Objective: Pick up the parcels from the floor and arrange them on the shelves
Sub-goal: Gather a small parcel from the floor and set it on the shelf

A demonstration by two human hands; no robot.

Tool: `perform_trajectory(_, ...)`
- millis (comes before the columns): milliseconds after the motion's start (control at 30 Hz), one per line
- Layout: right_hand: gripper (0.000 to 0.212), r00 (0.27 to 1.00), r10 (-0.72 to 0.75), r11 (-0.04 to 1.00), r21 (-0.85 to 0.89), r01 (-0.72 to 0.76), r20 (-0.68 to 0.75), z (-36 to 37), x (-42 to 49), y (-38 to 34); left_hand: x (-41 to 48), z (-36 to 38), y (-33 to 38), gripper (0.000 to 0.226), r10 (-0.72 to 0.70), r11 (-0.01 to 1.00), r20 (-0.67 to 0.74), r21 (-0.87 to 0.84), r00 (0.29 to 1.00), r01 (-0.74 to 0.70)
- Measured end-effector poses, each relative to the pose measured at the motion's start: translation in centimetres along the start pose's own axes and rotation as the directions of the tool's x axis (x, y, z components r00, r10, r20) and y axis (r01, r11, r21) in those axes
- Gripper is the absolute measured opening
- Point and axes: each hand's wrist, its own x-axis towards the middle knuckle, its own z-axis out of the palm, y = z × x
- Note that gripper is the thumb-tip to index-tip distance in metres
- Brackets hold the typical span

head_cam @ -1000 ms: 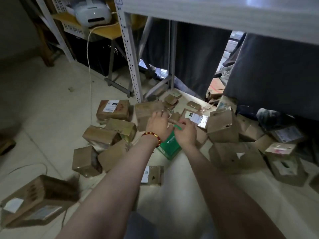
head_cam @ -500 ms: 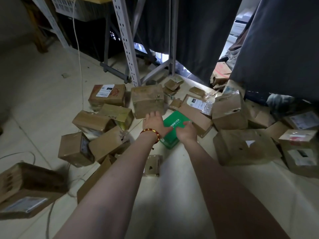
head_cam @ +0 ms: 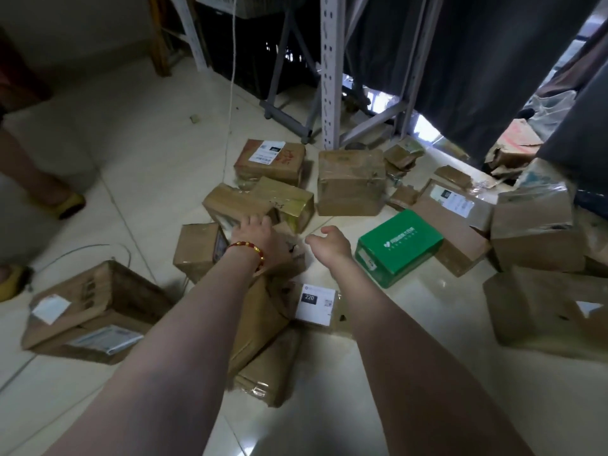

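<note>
Several brown cardboard parcels lie scattered on the tiled floor. My left hand point(head_cam: 260, 240), with a red bead bracelet, reaches over a tight cluster of them; its fingers touch a taped brown parcel point(head_cam: 235, 204), and the grip is not clear. My right hand point(head_cam: 332, 246) hovers just beside it, fingers loosely curled, holding nothing. A green parcel point(head_cam: 399, 246) lies on the floor right of my right hand, apart from it. A flat parcel with a white "220" label point(head_cam: 316, 302) sits between my forearms. The shelf's white perforated post point(head_cam: 329, 70) stands behind the pile.
Another person's feet in yellow shoes point(head_cam: 70, 205) stand at the left. A large open-sided box point(head_cam: 95, 311) lies front left. A white cable point(head_cam: 230, 93) hangs down to the floor. Dark curtains point(head_cam: 477, 60) hang behind; more boxes point(head_cam: 533, 225) crowd the right.
Both hands have left the green parcel and moved left toward the brown cluster. The green parcel now lies alone on the floor. My view has dropped lower.
</note>
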Motion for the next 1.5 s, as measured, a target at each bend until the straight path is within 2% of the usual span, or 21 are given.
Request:
perform_trajectory(67, 0.059, 0.999, 0.022, 1.0, 0.013, -0.023, 0.029, 1.7, 0.3, 0.1, 0.5, 1.2, -1.7, 0.054, -0.023, 1.0, 0.052, 0.018, 0.998, 0.022)
perform_trajectory(267, 0.043, 0.995, 0.082, 0.995, 0.051, -0.085, 0.063, 3.6, 1.0, 0.7, 0.9, 4.1, -3.6, 0.101, -0.075, 0.974, 0.279, -0.187, 0.958, 0.13)
perform_trajectory(367, 0.037, 0.991, 0.107, 0.992, 0.062, -0.112, 0.076, 3.9, 1.4, 0.9, 1.3, 5.3, -3.9, 0.123, -0.099, 0.959, 0.31, -0.224, 0.946, 0.174)
perform_trajectory(433, 0.044, 0.988, 0.135, 0.987, 0.082, -0.141, 0.069, 4.0, 1.8, 1.2, 1.8, 5.7, -3.9, 0.125, -0.087, 0.96, 0.291, -0.232, 0.953, 0.158)
perform_trajectory(500, 0.043, 0.987, 0.147, 0.983, 0.102, -0.153, 0.062, 3.9, 2.0, 1.4, 2.2, 6.0, -3.8, 0.127, -0.073, 0.969, 0.256, -0.211, 0.964, 0.129)
perform_trajectory(667, 0.05, 0.985, 0.167, 0.974, 0.149, -0.171, 0.037, 2.8, 2.1, 1.9, 2.7, 6.2, -2.9, 0.13, -0.1, 0.992, 0.242, -0.046, 0.965, 0.114)
perform_trajectory(733, 0.042, 0.985, 0.172, 0.968, 0.179, -0.174, 0.027, 2.3, 2.3, 2.2, 2.5, 5.9, -1.9, 0.131, -0.103, 0.994, 0.259, -0.009, 0.96, 0.109)
perform_trajectory(833, 0.028, 0.989, 0.146, 0.963, 0.233, -0.137, -0.025, 1.4, 2.3, 2.0, 2.2, 4.6, 0.0, 0.125, -0.112, 0.981, 0.245, -0.129, 0.963, 0.146)
perform_trajectory(933, 0.029, 0.99, 0.102, 0.968, 0.237, -0.077, -0.097, -0.3, 1.5, 1.6, 1.8, 1.5, 1.9, 0.119, -0.121, 0.921, 0.197, -0.343, 0.973, 0.184)
perform_trajectory(1000, 0.029, 0.988, 0.101, 0.965, 0.253, -0.068, -0.118, -2.1, 0.3, 1.0, 0.9, -1.0, 3.1, 0.118, -0.143, 0.843, 0.204, -0.487, 0.968, 0.228)
perform_trajectory(1133, 0.046, 0.985, 0.105, 0.956, 0.287, -0.061, -0.138, -6.7, -3.4, -2.9, -1.5, -7.1, 3.6, 0.123, -0.108, 0.594, 0.322, -0.738, 0.941, 0.321)
perform_trajectory(1267, 0.043, 0.982, 0.115, 0.943, 0.327, -0.061, -0.148, -10.9, -8.1, -10.4, -5.0, -15.4, 3.2, 0.114, -0.056, 0.375, 0.347, -0.862, 0.936, 0.342)
perform_trajectory(1333, 0.049, 0.983, 0.126, 0.932, 0.356, -0.071, -0.135, -12.6, -10.9, -14.9, -7.5, -20.7, 3.0, 0.111, -0.073, 0.347, 0.342, -0.872, 0.937, 0.345)
perform_trajectory(1400, 0.055, 0.983, 0.136, 0.914, 0.398, -0.076, -0.124, -14.3, -13.9, -19.5, -10.0, -26.1, 2.7, 0.1, -0.094, 0.347, 0.313, -0.879, 0.945, 0.326)
perform_trajectory(1467, 0.06, 0.98, 0.134, 0.908, 0.415, -0.062, -0.146, -16.0, -17.0, -23.8, -12.4, -31.5, 2.2, 0.093, -0.125, 0.387, 0.243, -0.881, 0.962, 0.273)
perform_trajectory(1500, 0.064, 0.977, 0.139, 0.904, 0.423, -0.058, -0.162, -16.8, -18.6, -25.9, -13.5, -34.0, 1.8, 0.098, -0.141, 0.43, 0.192, -0.872, 0.971, 0.235)
